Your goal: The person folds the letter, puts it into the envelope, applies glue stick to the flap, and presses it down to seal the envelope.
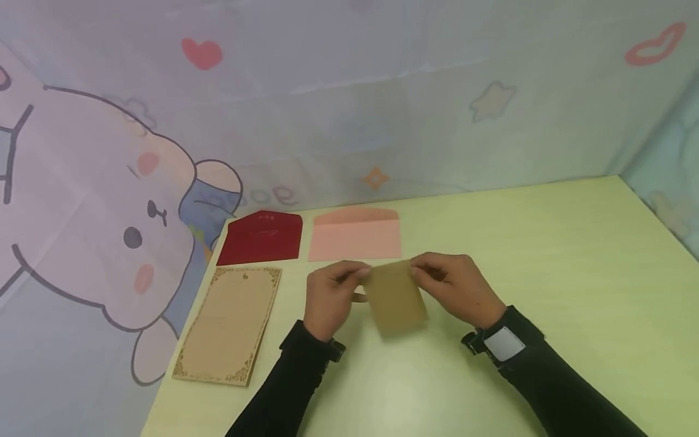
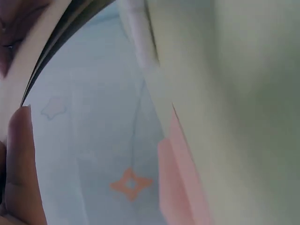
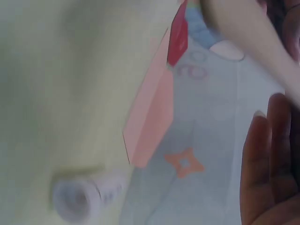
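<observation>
A small folded sheet of brown paper [image 1: 395, 300] is held up over the table between both hands. My left hand [image 1: 332, 297] pinches its upper left corner between thumb and fingers. At the upper right corner, my right hand [image 1: 457, 288] grips the paper the same way. Several layers show along the bent edge of the paper [image 2: 58, 35] in the left wrist view. A pink envelope [image 1: 355, 240] with its flap raised lies just beyond the hands. Beside it to the left is a dark red envelope [image 1: 262, 243], also with its flap up.
A stack of tan letter paper [image 1: 229, 325] with an ornate brown border lies at the table's left edge. A blurred white cylinder [image 3: 89, 197] is seen in the right wrist view. Behind the pale yellow table [image 1: 568, 273] hangs a printed cloth [image 1: 349, 97].
</observation>
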Demonstrator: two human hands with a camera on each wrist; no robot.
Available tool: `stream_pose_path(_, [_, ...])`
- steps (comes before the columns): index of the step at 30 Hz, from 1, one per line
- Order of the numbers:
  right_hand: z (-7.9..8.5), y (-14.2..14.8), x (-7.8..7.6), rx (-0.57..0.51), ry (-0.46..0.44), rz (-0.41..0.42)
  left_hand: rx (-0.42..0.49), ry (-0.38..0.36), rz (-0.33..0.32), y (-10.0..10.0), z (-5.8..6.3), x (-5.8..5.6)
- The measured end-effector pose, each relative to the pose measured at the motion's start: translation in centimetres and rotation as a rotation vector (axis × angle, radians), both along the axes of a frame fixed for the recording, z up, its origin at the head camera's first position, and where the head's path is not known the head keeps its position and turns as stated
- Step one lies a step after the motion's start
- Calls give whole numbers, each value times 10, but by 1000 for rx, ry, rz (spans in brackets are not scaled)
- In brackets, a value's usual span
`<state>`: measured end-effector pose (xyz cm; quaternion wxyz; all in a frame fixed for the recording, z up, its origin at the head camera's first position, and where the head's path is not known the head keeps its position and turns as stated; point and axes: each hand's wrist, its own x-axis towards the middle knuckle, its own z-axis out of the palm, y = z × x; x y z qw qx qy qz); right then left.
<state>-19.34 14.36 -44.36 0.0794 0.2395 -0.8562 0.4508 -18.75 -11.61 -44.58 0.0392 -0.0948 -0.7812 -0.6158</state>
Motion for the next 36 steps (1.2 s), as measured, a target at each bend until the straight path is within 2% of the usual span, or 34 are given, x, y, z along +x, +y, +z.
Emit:
stream_pose_path(2, [-2,-5,0,-51,-28,-44,73,-85,-32,0,-2,-1])
stream_pose_path(3, [-3,-7,-1,-54,-27,-60,67,-117,-58,-1,-4,-2])
stream_pose_path(4, [-3,-8,-1,-41,-14,-70,16,-139,-89,-2,-5,-3])
stream_pose_path(5, [-2,-9,-2,-1,10,-80,-74,-141,-131,-3,-6,-4])
stream_pose_path(8, [1,-12,-1,205,157,-67,-374,-66,-230,-5,-7,-3])
stream_pose_path(9, [2,-14,-1,281,215,-52,-444,-26,-242,-5,-7,-2])
stream_pose_path(11, [4,-17,2,407,321,-28,-494,58,-252,-3,-5,-2])
stream_pose_path(12, [4,-19,2,446,366,-19,-483,90,-240,-1,-4,-2])
stream_pose_path(15, [4,-23,5,487,398,-20,-490,225,-187,6,-4,-1])
stream_pose_path(17, [3,-24,7,481,379,-26,-535,329,-144,9,-4,1])
stream_pose_path(20, [3,-20,7,472,328,-22,-559,426,-72,8,-4,2])
stream_pose_path(23, [4,-9,7,445,282,-9,-514,430,-2,3,-3,1])
stream_pose_path(29, [3,21,8,400,166,-28,-438,347,80,-15,-6,-2])
stream_pose_path(33, [11,25,5,453,197,-81,-436,372,118,-16,-6,-3])
stream_pose_path(36, [18,11,3,498,273,-53,-468,441,93,-8,-6,-2])
